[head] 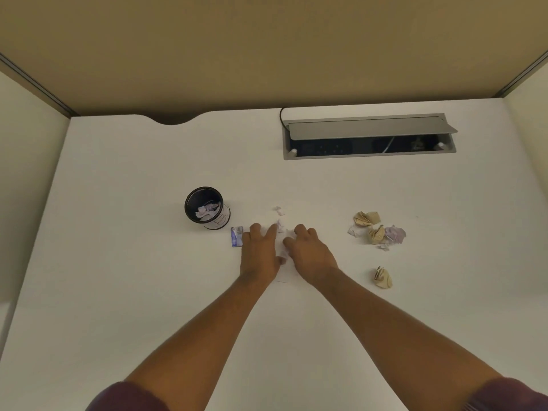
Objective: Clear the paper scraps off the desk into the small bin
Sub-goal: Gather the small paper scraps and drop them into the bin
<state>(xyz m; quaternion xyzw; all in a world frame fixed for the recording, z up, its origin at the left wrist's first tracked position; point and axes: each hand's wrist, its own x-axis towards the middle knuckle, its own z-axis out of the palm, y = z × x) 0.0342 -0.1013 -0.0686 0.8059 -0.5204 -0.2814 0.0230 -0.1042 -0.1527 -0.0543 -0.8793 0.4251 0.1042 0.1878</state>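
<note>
Two hands mid-frame on bench: left hand flat, fingers spread; right hand curled loosely, both raking white scraps together. Bin just left, partly filled. Crumpled wads right, untouched. Risk: small bits slipping between fingers during lift; blue card swept along.

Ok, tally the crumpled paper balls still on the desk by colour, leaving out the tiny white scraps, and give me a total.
Tan balls: 3
Pinkish-purple ball: 1
Total: 4, all right of the hands.
</note>
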